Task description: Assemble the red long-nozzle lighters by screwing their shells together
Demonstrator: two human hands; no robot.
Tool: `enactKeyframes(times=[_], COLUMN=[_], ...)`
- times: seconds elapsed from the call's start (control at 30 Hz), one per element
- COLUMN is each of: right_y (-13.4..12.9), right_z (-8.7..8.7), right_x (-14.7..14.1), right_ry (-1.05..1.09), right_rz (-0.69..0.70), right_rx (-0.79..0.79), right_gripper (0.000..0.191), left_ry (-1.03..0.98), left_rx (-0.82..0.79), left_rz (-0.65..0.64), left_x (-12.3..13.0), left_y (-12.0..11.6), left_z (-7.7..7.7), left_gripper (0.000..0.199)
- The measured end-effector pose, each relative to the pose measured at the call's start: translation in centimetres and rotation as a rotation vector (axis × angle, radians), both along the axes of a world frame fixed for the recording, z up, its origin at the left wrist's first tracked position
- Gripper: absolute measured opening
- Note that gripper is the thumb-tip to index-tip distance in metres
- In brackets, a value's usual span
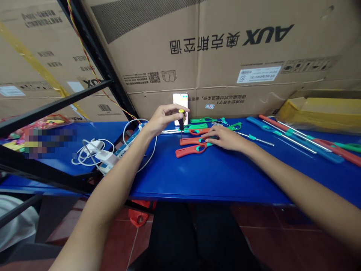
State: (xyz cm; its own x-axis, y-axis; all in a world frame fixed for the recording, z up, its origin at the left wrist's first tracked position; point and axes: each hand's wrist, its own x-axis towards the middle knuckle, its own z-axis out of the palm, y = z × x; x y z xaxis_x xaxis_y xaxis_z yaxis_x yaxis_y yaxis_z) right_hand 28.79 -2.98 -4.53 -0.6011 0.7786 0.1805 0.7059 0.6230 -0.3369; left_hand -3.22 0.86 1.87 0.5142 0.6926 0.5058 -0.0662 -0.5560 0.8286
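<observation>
Upright in my left hand [163, 117] is a screwdriver [181, 122] with a dark handle and yellow top, gripped between thumb and fingers. Its tip points down at the end of a red-orange gas lighter [188, 141]; I cannot tell whether it touches. My right hand [222, 137] lies over the trigger end of that lighter, fingers curled onto it. Just in front lies another red lighter [186, 151] with a green trigger. Behind are an orange lighter [199, 131] and a green lighter [199, 121]. A lit phone [177, 99] stands against the carton, partly hidden by my left hand.
Several long lighters [299, 139] with metal tubes lie at the right on the blue tabletop [220, 180]. A power strip [124, 148] with white cables stands left beside a black shelf post [107, 60]. Large cartons [211, 67] form the back; a yellow-taped box [321, 109] sits back right.
</observation>
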Motion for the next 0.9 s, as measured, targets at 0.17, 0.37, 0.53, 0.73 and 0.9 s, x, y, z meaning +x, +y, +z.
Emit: enactKeyframes(times=[0.17,0.37,0.53,0.73,0.9], right_y=[-0.1,-0.3,-0.4,-0.1,0.0], right_z=[0.2,0.4,0.4,0.2,0.0], right_x=[-0.1,-0.2,-0.3,-0.1,0.0], right_ry=[-0.004,-0.014,-0.024,-0.022,-0.004], right_rz=[-0.012,-0.006,-0.006,-0.001,0.008], right_rx=[-0.009,-0.001,0.001,0.000,0.001], right_gripper=[0.038,0.038,0.038,0.037,0.037], left_ry=[-0.003,-0.004,-0.008,-0.017,0.018], left_rx=[0.015,0.123,0.094,0.060,0.089], left_rz=[-0.049,0.109,0.137,0.033,0.068], left_x=[0.1,0.1,-0.3,-0.5,-0.3], left_y=[-0.6,0.7,1.2,0.2,-0.3], left_z=[0.4,-0.4,-0.5,0.2,0.5], left_gripper=[0.034,0.038,0.041,0.032,0.027])
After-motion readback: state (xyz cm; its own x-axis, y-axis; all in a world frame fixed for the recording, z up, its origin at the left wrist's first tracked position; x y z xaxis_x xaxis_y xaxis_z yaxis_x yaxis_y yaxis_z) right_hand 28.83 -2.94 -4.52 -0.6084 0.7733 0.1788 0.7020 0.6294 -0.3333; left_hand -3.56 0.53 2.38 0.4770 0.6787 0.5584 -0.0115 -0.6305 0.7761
